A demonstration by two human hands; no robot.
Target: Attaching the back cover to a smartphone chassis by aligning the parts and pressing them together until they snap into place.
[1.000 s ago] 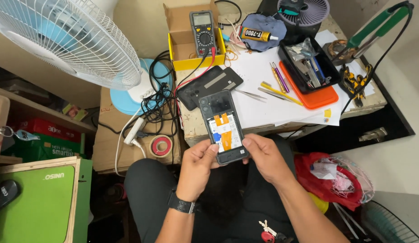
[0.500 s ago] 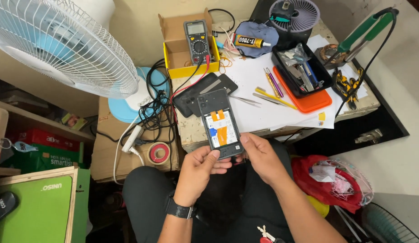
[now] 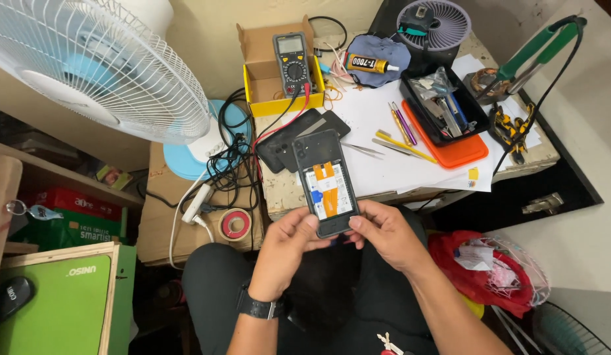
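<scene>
Head view, looking down over my lap at a cluttered worktop [image 3: 516, 161].

My left hand [image 3: 286, 253] and right hand [image 3: 384, 236] hold an opened phone [image 3: 326, 183] between them, above my knees and just in front of the worktop edge. The phone lies back-side up with its cover off, showing a white panel crossed by orange strips and a small blue patch. Left grip: closed on the phone's lower left corner, thumb on top. Right grip: closed on the lower right corner, thumb tip pressed on the bottom edge. The fingers beneath the phone are hidden, so I cannot tell how they support it. A black watch [image 3: 258, 306] sits on my left wrist.

On the worktop, just beyond the phone, lie two dark covers [image 3: 289, 135], overlapping. Tweezers [image 3: 363, 150] rest on white paper [image 3: 378, 118] beside them. Further back, a multimeter [image 3: 292, 64] stands in a yellow box [image 3: 266, 98]; a red lead runs from it toward the covers. A glue tube [image 3: 370, 64] lies on a grey cloth [image 3: 378, 49]. A black tray [image 3: 442, 108] of tools sits on an orange lid [image 3: 460, 154]. Pliers [image 3: 507, 129] lie at the right edge.

To the left, a white fan [image 3: 95, 72] stands above tangled cables [image 3: 230, 158], with a tape roll [image 3: 235, 224] near my left knee.
</scene>
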